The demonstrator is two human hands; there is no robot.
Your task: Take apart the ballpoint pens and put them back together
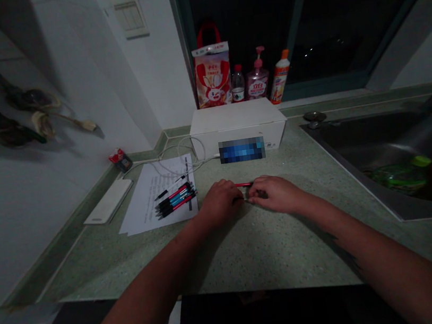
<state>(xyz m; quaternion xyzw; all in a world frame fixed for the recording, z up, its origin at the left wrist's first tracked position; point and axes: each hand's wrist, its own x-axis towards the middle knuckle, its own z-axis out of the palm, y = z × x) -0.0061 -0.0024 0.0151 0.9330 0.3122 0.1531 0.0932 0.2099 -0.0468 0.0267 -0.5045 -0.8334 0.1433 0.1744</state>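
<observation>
Close together over the middle of the counter (229, 256), both hands have their fingers curled in. My left hand (221, 202) is closed, with something dark at its fingertips that is mostly hidden. My right hand (274, 194) pinches a small thin pale piece (246, 198) between thumb and fingers, facing the left fingertips. Just beyond, a red pen barrel (243, 184) shows between the two hands, its ends hidden behind them. To the left, several click pens (176, 200) in red, blue and black lie in a bunch on printed sheets of paper (138, 213).
A white box (236, 116) stands at the back, with a phone (241, 150) and white cable (203, 156) before it. Bottles (257, 82) and a red bag (214, 79) are behind. A white power bank-like slab (109, 201) lies left; the sink (383, 149) is right.
</observation>
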